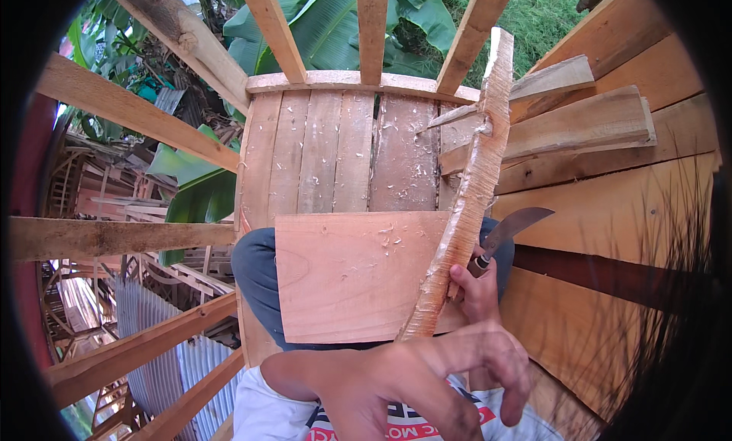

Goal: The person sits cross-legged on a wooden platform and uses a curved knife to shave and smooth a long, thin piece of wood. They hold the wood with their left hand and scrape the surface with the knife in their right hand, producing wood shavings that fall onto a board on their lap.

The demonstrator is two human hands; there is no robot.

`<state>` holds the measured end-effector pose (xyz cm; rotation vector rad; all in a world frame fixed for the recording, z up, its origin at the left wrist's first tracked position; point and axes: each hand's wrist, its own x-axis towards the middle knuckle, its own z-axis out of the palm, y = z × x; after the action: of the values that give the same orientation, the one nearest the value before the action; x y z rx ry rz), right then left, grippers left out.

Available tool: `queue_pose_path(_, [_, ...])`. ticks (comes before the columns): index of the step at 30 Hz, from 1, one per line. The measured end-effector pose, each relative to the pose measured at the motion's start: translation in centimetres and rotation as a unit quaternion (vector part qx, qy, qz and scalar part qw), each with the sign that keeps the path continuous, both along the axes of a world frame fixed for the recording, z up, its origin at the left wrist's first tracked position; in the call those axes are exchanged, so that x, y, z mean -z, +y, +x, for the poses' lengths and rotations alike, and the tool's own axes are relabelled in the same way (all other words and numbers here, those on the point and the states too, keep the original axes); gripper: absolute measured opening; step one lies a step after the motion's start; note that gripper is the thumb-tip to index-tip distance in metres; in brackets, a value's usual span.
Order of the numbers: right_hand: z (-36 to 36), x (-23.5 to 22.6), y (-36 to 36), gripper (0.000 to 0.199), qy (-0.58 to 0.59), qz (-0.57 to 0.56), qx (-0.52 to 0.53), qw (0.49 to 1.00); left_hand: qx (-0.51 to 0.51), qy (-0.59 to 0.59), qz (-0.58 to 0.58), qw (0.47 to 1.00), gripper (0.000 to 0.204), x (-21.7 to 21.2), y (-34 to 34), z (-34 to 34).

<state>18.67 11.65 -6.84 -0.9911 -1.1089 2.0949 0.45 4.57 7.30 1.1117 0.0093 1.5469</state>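
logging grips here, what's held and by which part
The right hand holds the knife by its handle; whether either hand grips the wooden strip cannot be told.

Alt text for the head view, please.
A seated person's right hand holds a curved knife beside a long, rough wood strip slanting over the board on their lap; the left hand is raised nearer the camera, fingers loosely curled. Pale shavings litter the planks.
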Motion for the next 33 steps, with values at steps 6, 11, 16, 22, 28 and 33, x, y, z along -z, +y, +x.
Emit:
queue_pose_path(6, [0.3,0.7,-1.0,0.037,0.013,0.004,0.012,1.000,-0.209,0.158,-0.317,0.912,0.027,3.8,-2.6,-1.7])
queue_pose_path(11, [-0.4,-0.2,-1.4,0.043,0.068,-0.009,0.015,0.998,-0.047,0.216,-0.489,0.844,0.037,9.2,-4.9,-1.6])
queue_pose_path(16, [-1.0,-0.2,-1.4,0.058,0.070,-0.063,-0.047,0.995,0.190,0.133,-0.476,0.848,0.038,10.4,-5.1,-0.1])
queue_pose_path(22, [-2.5,-1.2,-1.2,0.053,0.020,0.026,-0.024,0.999,0.215,0.042,-0.502,0.837,0.034,11.0,-5.6,0.8])
queue_pose_path(28, [-0.2,-0.8,-0.4,0.066,0.000,0.079,-0.047,0.996,-0.093,0.333,-0.495,0.797,0.037,7.0,-4.6,-0.5])
queue_pose_path(33, [0.0,-0.5,-0.9,0.066,-0.038,0.173,-0.043,0.983,-0.252,0.414,-0.431,0.761,0.043,7.9,-4.7,-1.0])
